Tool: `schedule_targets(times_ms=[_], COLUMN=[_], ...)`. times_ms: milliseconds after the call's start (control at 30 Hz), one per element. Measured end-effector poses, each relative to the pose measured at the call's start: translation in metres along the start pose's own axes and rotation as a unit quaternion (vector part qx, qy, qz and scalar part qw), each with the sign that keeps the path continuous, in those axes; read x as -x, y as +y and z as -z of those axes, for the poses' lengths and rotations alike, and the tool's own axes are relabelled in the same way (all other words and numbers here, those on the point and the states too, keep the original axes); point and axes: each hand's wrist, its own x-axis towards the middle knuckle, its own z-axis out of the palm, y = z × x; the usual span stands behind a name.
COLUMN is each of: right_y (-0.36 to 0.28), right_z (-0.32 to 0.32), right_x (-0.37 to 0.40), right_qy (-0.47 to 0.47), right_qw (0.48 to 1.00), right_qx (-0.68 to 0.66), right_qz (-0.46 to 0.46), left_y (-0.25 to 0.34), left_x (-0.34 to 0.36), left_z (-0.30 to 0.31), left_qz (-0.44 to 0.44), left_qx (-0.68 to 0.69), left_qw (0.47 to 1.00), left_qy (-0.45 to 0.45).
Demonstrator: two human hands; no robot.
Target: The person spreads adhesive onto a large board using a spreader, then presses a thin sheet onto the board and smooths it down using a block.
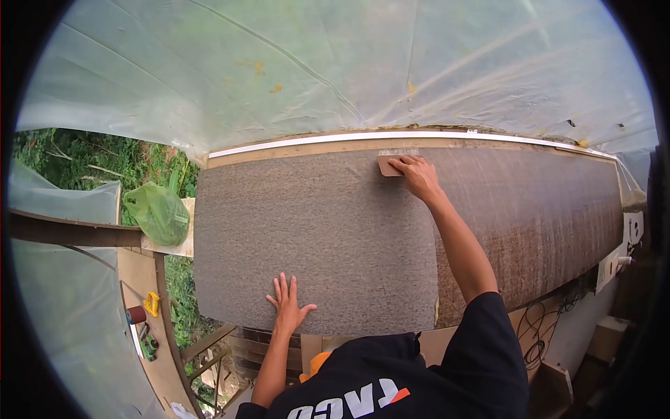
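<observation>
A grey-brown, finely streaked sheet (314,230) covers the left part of a long board. My left hand (287,306) lies flat on it near the front edge, fingers spread. Up at the back edge, my right hand (417,174) grips a flat, tan rectangular pad (389,166) and presses it against the sheet. The pad's exact kind is unclear, as fingers cover part of it. To the right, past the sheet's edge, shows a darker brown, streaked surface (530,216).
A white strip (335,140) runs along the back, below a plastic sheet wall (300,70). Left stand a green plastic bag (159,215), a dark red roll (136,315), a yellow tool (151,303) and a green-and-black tool (149,346). Black cables (536,335) hang at lower right.
</observation>
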Motion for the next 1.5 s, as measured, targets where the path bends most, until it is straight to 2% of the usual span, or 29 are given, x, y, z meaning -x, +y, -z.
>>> schedule_targets(times_ms=[33, 100, 167, 233, 300, 367, 433, 533, 567, 900, 1033, 1067, 1133, 1200, 1300, 1367, 1400, 1433, 1500], right_y=[0.003, 0.011, 0.017, 0.025, 0.022, 0.028, 0.028, 0.011, -0.001, -0.062, -0.084, -0.09, -0.082, -0.077, -0.096, -0.087, -0.09, -0.089, -0.088], right_z=[-0.001, -0.001, -0.006, -0.012, 0.003, 0.001, 0.003, 0.017, 0.027, 0.023, 0.019, 0.017, -0.001, 0.006, 0.054, 0.06, 0.069, 0.071, 0.072], right_x=[-0.003, -0.019, -0.03, -0.026, -0.02, -0.004, 0.024, 0.086, 0.109, 0.357, 0.409, 0.415, 0.437, 0.441, 0.434, 0.434, 0.43, 0.427, 0.422], right_qy=[0.069, 0.052, -0.023, -0.012, -0.095, -0.081, -0.155, -0.198, -0.239, -0.224, -0.214, -0.275, -0.289, -0.281, -0.252, -0.161, -0.169, -0.157, -0.091], right_qw=[0.997, 0.998, 0.998, 0.999, 0.994, 0.996, 0.986, 0.979, 0.968, 0.971, 0.972, 0.954, 0.954, 0.955, 0.927, 0.897, 0.871, 0.871, 0.824], right_qx=[0.013, 0.002, 0.064, 0.038, -0.033, -0.031, -0.017, -0.013, -0.002, -0.036, -0.054, -0.019, -0.034, -0.056, -0.188, -0.371, -0.4, -0.4, -0.525], right_qz=[0.022, 0.019, 0.012, 0.002, -0.039, -0.026, -0.056, -0.047, -0.073, -0.081, -0.076, -0.114, -0.074, -0.08, -0.202, -0.177, -0.23, -0.238, -0.195], left_y=[0.0, -0.001, 0.0, 0.0, 0.004, 0.002, 0.001, -0.003, -0.004, -0.008, -0.01, -0.009, -0.008, -0.008, -0.008, -0.009, -0.009, -0.008, -0.004], left_x=[0.0, 0.001, -0.001, -0.001, -0.001, 0.001, -0.001, -0.003, -0.004, -0.011, -0.014, -0.015, -0.013, -0.014, -0.013, -0.012, -0.011, -0.011, -0.008], left_z=[-0.001, -0.001, -0.001, -0.001, 0.001, 0.002, 0.001, -0.004, -0.005, -0.008, -0.01, -0.009, -0.007, -0.006, -0.007, -0.006, -0.006, -0.005, -0.002], left_qz=[-0.001, 0.001, 0.0, 0.003, 0.007, 0.007, 0.003, -0.005, -0.009, -0.018, -0.02, -0.02, -0.022, -0.013, -0.019, -0.031, -0.022, -0.016, -0.002], left_qx=[0.002, 0.001, 0.002, 0.003, 0.005, 0.008, 0.007, 0.003, 0.003, -0.002, -0.003, 0.001, -0.002, -0.005, 0.001, -0.001, 0.002, 0.007, 0.005], left_qw=[1.0, 1.0, 1.0, 1.0, 1.0, 1.0, 1.0, 1.0, 1.0, 1.0, 0.999, 0.999, 0.999, 0.999, 0.999, 0.999, 0.999, 0.999, 0.999], left_qy=[-0.001, 0.001, 0.0, 0.002, 0.002, 0.002, 0.005, 0.013, 0.017, 0.023, 0.03, 0.031, 0.032, 0.03, 0.038, 0.038, 0.038, 0.039, 0.035])
